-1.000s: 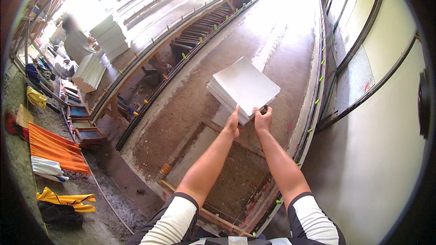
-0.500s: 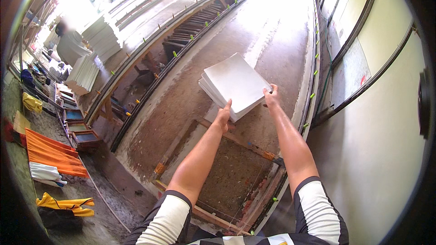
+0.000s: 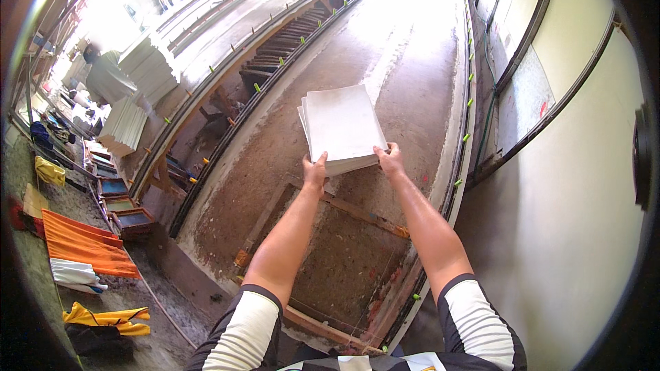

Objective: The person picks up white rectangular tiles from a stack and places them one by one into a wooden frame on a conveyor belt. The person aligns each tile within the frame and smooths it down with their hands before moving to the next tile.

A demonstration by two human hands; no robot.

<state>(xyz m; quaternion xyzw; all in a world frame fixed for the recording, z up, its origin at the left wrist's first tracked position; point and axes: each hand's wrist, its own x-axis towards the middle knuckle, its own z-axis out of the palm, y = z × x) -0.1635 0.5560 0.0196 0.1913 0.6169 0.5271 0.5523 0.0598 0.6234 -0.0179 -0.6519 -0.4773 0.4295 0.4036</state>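
Note:
Both my hands grip a stack of white rectangular sheets (image 3: 342, 122) by its near corners, over the long brown-stained table. My left hand (image 3: 316, 173) is closed on the near left corner, thumb on top. At the near right corner my right hand (image 3: 391, 161) is closed too, its thumb over the top sheet; its fingers beneath are partly hidden. The sheets fan out slightly at the left edge. Just on the near side of the stack a wooden frame (image 3: 371, 217) lies on the table (image 3: 254, 196), between my forearms.
Green clips (image 3: 257, 88) line both table edges. Beyond the left edge, a person (image 3: 110, 77) is beside tall white stacks (image 3: 148, 69) at another table. Small framed screens (image 3: 132, 220), an orange cloth (image 3: 86, 244) and yellow garments (image 3: 110, 316) lie to the left. A pale wall (image 3: 550, 233) stands close on the right.
The stack has turned counterclockwise and shifted a little left, with its edges now more even. Both hands have moved left with it, the right one also slightly nearer.

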